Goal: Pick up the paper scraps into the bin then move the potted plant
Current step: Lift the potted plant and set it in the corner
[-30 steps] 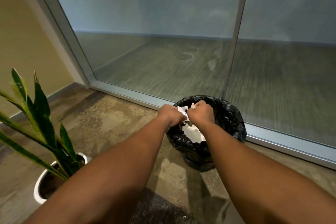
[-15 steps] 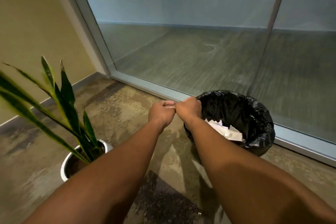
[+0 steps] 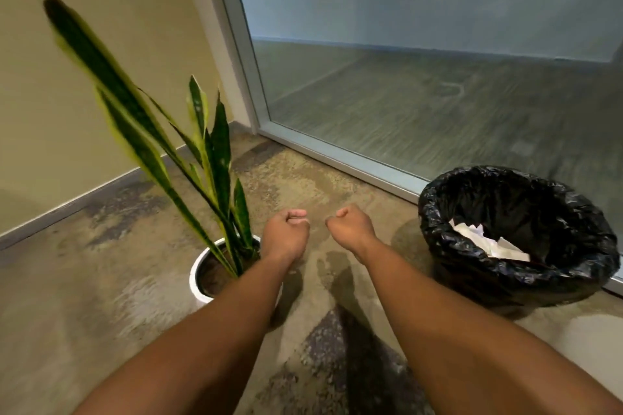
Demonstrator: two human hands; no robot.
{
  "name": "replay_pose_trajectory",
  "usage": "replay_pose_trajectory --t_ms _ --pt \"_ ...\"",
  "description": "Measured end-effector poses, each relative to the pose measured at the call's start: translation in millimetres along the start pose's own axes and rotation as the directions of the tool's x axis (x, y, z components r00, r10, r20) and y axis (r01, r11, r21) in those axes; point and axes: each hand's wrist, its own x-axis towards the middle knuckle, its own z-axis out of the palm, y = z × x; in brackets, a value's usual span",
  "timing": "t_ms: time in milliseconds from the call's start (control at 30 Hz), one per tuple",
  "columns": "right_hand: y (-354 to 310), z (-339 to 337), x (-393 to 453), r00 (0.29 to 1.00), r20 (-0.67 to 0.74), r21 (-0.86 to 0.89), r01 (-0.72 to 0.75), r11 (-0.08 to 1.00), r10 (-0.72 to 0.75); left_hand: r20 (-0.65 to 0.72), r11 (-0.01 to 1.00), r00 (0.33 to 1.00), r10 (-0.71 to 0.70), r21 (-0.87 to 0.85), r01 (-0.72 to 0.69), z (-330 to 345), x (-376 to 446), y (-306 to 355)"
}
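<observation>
Moved since the earlier frames: both hands, formerly over the bin with scraps, now clear of it and drawn apart; view swung toward the plant.

Landmark: bin (image 3: pixel 519 239), black-lined, on the floor beside the glass partition (image 3: pixel 421 77).

1. Wall (image 3: pixel 84 94), beige. Far left of the bin, meeting the partition frame at the corner.
2. Plant (image 3: pixel 215 158), long striped leaves in a white pot (image 3: pixel 197 274). Well left of the bin, upright on the floor. Not yet touched; the left forearm crosses in front of the pot's near rim.
3. Left hand (image 3: pixel 286 234). Left of the bin, just beside the plant's leaves. Curled into a loose fist, nothing seen in it.
4. Right hand (image 3: pixel 352 229). Between the left hand and the bin, apart from both. Curled likewise, nothing visible in it.
5. Floor (image 3: pixel 101 296), mottled carpet. No scraps visible on the part shown.
6. Scraps (image 3: pixel 485 241), white paper. Inside the bin, lying against its near-left wall.

Status, judged: scrap stage looks complete as far as the view shows. Remaining: grip the pot and move the plant. Destination not shown.
</observation>
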Motion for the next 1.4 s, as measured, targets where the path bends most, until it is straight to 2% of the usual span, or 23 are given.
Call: replay_pose_trajectory --t_ms 267,333,433,567,733,800,933,1067,1133,1233,1300,1400 --pt "-10 65 -16 0.995 0.104 -0.067 0.01 0.998 -0.003 -0.173 0.997 0.985 0.005 -0.079 -0.019 -81 -4 -89" --pt "-2 72 -18 0.996 0.092 -0.081 0.014 0.997 -0.007 -0.294 0.996 0.956 -0.004 -0.086 -0.022 -90 -8 -99" --pt "-3 97 -27 0.995 0.104 -0.084 0.005 0.996 0.004 -0.501 0.994 0.861 -0.084 -0.101 0.038 -114 -5 -117" --pt "-5 125 -32 0.987 0.149 -0.011 -0.057 0.998 0.058 -0.532 0.976 0.823 -0.202 -0.177 0.125 -129 1 -144" --pt "6 157 -31 0.977 0.186 0.085 -0.124 0.989 0.107 -0.381 0.902 0.824 -0.419 -0.274 0.333 -129 11 -178" --pt "13 168 -28 0.968 0.207 0.111 -0.168 0.98 0.142 -0.31 0.884 0.845 -0.435 -0.323 0.337 -124 12 -188" --pt "26 191 -17 0.958 0.227 0.23 -0.227 0.946 0.175 -0.264 0.877 0.883 -0.389 -0.401 0.266 -116 26 -195" --pt "46 203 -10 0.957 0.248 0.405 -0.244 0.881 0.151 -0.194 0.839 0.882 -0.428 -0.447 0.309 -112 40 -192" --pt "54 208 -8 0.956 0.267 0.468 -0.236 0.851 0.118 -0.074 0.744 0.878 -0.474 -0.567 0.354 -113 45 -194" --pt "60 216 -2 0.943 0.323 0.54 -0.25 0.803 0.076 0.236 0.475 0.865 -0.443 -0.756 0.45 -120 50 -192" --pt "64 217 3 0.918 0.392 0.576 -0.293 0.763 0.057 0.339 0.401 0.868 -0.363 -0.784 0.474 -121 53 -192" --pt "68 217 12 0.889 0.456 0.588 -0.339 0.735 0.045 0.42 0.339 0.867 -0.27 -0.801 0.493 -121 54 -195"
